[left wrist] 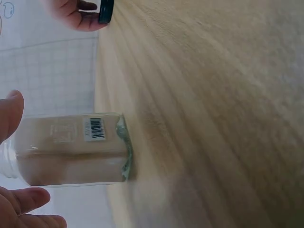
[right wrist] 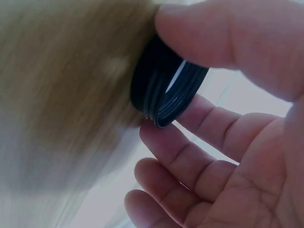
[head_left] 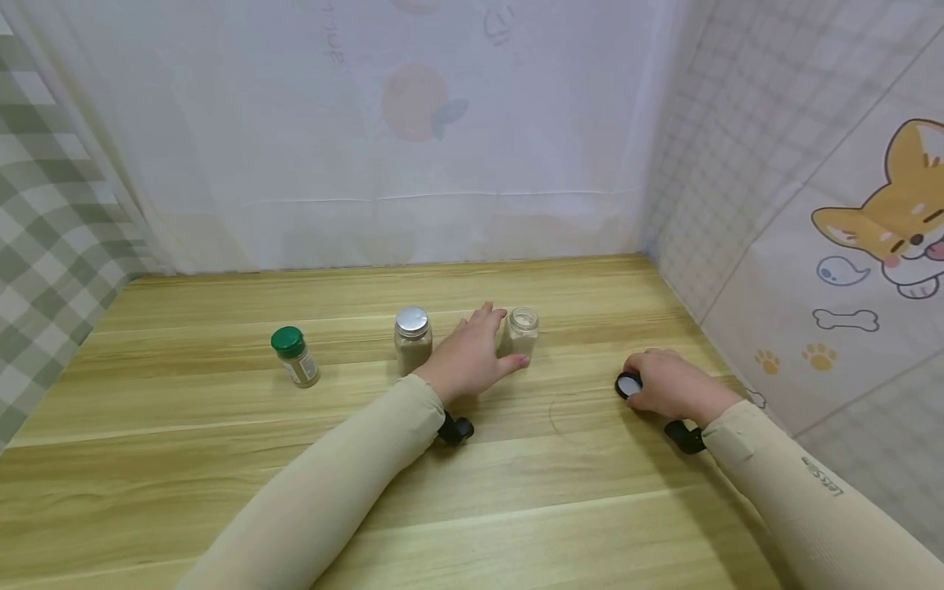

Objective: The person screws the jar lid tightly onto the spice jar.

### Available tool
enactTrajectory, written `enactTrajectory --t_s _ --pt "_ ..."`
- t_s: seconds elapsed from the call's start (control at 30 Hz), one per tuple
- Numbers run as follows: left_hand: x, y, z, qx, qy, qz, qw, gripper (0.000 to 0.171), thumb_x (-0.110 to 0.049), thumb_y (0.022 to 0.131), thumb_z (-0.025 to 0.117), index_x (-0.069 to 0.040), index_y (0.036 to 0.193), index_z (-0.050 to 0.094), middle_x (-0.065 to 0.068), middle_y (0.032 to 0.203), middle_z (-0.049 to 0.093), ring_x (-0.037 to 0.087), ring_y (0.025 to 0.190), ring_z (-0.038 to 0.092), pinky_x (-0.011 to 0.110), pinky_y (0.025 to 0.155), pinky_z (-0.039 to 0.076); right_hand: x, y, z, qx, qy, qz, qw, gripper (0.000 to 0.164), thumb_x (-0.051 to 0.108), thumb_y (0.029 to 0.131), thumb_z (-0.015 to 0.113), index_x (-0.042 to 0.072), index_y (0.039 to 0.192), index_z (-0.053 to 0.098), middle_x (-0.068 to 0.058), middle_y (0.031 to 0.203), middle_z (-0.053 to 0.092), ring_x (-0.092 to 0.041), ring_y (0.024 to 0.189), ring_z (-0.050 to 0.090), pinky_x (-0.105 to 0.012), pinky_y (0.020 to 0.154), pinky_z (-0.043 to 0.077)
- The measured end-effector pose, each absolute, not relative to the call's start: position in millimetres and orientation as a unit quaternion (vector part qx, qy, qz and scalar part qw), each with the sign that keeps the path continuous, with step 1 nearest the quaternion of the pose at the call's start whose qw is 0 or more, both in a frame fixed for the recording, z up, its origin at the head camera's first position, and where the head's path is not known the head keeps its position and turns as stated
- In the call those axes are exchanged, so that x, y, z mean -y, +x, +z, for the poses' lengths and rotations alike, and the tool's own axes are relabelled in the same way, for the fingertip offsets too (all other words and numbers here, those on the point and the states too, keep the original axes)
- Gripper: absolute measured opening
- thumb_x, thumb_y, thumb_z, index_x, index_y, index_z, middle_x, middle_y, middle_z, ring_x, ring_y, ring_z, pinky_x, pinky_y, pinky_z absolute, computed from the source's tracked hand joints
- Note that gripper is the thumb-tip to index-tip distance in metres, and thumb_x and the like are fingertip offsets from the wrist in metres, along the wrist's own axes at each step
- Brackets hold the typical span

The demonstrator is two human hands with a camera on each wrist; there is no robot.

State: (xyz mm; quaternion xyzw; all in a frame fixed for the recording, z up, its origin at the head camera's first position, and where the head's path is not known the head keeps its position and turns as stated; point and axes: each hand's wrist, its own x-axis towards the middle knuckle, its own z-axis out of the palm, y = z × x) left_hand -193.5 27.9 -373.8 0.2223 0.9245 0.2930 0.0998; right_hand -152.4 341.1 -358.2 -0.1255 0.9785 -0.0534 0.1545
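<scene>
A lidless clear glass jar (head_left: 522, 332) stands upright on the wooden table, holding pale brownish powder. My left hand (head_left: 472, 354) reaches beside it, fingers extended and thumb apart. In the left wrist view the thumb and fingers lie on either side of the jar's (left wrist: 71, 164) neck, and a barcode sticker shows on its wall. Off to the right, low over the table, my right hand (head_left: 674, 385) pinches a black screw lid (head_left: 629, 385) by its rim. The lid (right wrist: 147, 76) is tilted, its threaded inside partly visible between thumb and fingertips.
Just left of my left hand stands a glass jar with a silver lid (head_left: 412, 332), partly covered by the hand. Farther left is a small green-capped spice bottle (head_left: 295, 357). White printed curtains (head_left: 516, 164) border the table (head_left: 516, 508) behind and on the right.
</scene>
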Motion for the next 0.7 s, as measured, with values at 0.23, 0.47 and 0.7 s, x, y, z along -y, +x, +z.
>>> enactTrajectory --t_s 0.23,0.47,0.7 --pt "-30 -199 -381 -0.916 0.207 0.325 0.114 0.083 -0.054 0.099 0.069 -0.013 0.162 0.036 0.016 0.175 0.023 0.034 0.161 0.027 0.048 0.133 0.017 -340 -154 -359 -0.979 -0.124 -0.049 0.155 0.036 0.017 0.087 0.084 -0.002 0.113 0.070 -0.016 0.104 0.071 -0.029 0.092 0.062 -0.043 0.081 0.053" --pt "-32 -200 -383 -0.915 0.192 0.333 0.123 0.081 -0.055 0.099 0.068 -0.016 0.162 0.035 0.014 0.174 0.028 0.034 0.160 0.029 0.053 0.132 0.017 -339 -153 -359 -0.979 -0.117 -0.050 0.159 0.037 0.017 0.088 0.084 -0.003 0.115 0.069 -0.017 0.107 0.070 -0.033 0.096 0.062 -0.044 0.081 0.053" --pt "-35 -202 -390 -0.915 0.178 0.340 0.124 0.078 -0.053 0.100 0.068 -0.021 0.163 0.035 0.005 0.168 0.042 0.032 0.153 0.044 0.053 0.127 0.031 -339 -152 -358 -0.979 -0.115 -0.050 0.158 0.035 0.017 0.087 0.084 -0.003 0.113 0.071 -0.016 0.105 0.071 -0.033 0.095 0.061 -0.045 0.082 0.053"
